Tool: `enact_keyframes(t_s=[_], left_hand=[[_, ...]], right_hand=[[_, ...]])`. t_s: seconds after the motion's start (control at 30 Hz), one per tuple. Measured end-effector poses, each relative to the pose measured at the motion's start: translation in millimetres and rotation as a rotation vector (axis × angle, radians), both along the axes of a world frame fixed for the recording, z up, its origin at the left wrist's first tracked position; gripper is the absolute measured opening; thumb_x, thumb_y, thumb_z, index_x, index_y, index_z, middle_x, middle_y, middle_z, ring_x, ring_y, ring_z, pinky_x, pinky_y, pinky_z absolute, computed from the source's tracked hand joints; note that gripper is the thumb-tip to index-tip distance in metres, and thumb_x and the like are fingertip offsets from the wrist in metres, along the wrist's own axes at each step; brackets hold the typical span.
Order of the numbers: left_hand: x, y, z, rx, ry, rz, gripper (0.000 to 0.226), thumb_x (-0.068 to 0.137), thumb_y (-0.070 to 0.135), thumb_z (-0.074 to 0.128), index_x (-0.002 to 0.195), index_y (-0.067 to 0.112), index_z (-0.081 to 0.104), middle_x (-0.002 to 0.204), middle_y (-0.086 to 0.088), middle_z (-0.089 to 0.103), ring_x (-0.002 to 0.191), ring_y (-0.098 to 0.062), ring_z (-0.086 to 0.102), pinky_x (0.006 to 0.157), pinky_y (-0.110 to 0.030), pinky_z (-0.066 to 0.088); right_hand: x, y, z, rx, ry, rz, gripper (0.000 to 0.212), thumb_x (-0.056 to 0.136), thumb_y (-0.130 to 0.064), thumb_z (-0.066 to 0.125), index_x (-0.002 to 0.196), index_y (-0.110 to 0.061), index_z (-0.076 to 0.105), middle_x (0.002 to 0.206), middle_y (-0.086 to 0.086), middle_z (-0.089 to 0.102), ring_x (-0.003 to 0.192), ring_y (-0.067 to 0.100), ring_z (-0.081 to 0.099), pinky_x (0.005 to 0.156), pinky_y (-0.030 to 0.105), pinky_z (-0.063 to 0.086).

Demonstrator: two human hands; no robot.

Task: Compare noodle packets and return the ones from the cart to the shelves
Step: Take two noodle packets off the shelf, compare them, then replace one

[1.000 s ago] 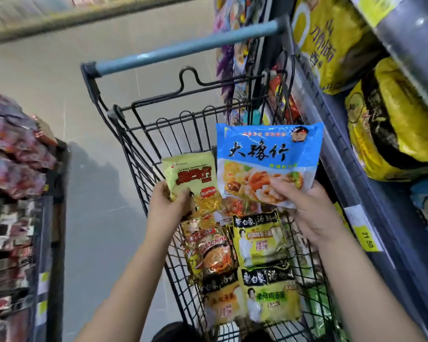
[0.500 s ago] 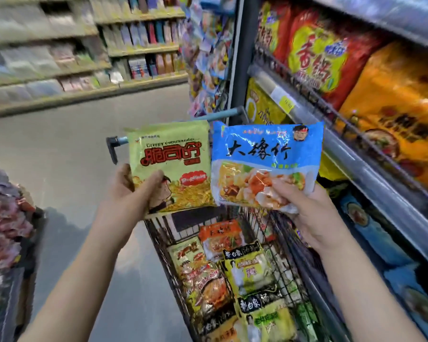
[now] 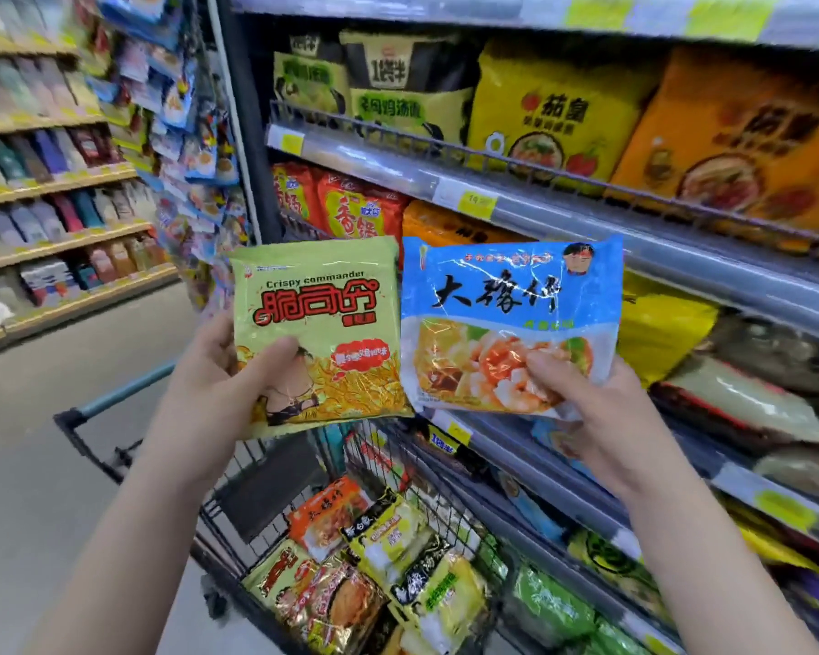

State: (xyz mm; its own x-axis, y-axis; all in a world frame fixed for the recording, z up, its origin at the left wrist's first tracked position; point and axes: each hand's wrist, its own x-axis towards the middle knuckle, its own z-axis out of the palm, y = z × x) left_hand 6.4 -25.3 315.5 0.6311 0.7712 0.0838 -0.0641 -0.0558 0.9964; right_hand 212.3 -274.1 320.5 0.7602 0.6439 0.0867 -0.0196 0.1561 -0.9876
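My left hand (image 3: pixel 218 390) grips a light green noodle packet (image 3: pixel 325 319) marked "Crispy commander" by its lower left corner, thumb on the front. My right hand (image 3: pixel 596 413) pinches a blue noodle packet (image 3: pixel 507 295) with shrimp artwork at its lower right. Both packets are held upright, side by side and nearly touching, in front of the shelves. Below them stands the wire cart (image 3: pixel 266 508), with several more noodle packets (image 3: pixel 379 560) lying in it.
Shelves (image 3: pixel 563 210) of large yellow, orange and red noodle bags (image 3: pixel 554 111) fill the right side, with price tags along their rails. The cart's blue handle (image 3: pixel 119 394) points left. A grey aisle floor (image 3: pixel 34 432) and another stocked shelving run (image 3: pixel 53 182) lie to the left.
Both hands lifted their packets up from the cart to chest height. The view swung up from the cart to the shelves.
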Motion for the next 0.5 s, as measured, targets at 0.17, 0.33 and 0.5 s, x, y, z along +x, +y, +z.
enact_keyframes(t_s=[0.17,0.33,0.5], left_hand=[[45.1,-77.4,28.1,0.09,-0.05,-0.195,0.034,0.084,0.031,0.072,0.117,0.032,0.067,0.109,0.005,0.081,0.093,-0.02,0.08,0.071,-0.034,0.064],[73.6,-180.3,48.1,0.138,-0.116,-0.299,0.053,0.073,0.048,0.087,0.119,0.03,0.068,0.106,0.008,0.08,0.092,-0.015,0.077,0.087,-0.04,0.055],[94.6,-317.0,53.8,0.146,-0.146,-0.452,0.052,0.079,0.041,0.08,0.124,0.022,0.061,0.11,0.013,0.079,0.107,-0.002,0.072,0.102,-0.023,0.05]], right_hand=[[-15.9,-112.7,29.7,0.035,-0.046,-0.189,0.029,0.066,-0.038,0.083,0.095,-0.035,0.08,0.106,0.003,0.079,0.1,0.022,0.075,0.094,0.045,0.056],[-35.6,-247.6,35.2,0.075,-0.064,-0.426,0.086,0.047,-0.058,0.097,0.118,-0.015,0.073,0.114,0.015,0.076,0.106,0.033,0.073,0.094,0.051,0.058],[-67.7,-398.4,39.4,0.085,-0.132,-0.6,0.085,0.046,-0.057,0.097,0.114,-0.01,0.074,0.11,0.015,0.077,0.104,0.035,0.074,0.093,0.05,0.06]])
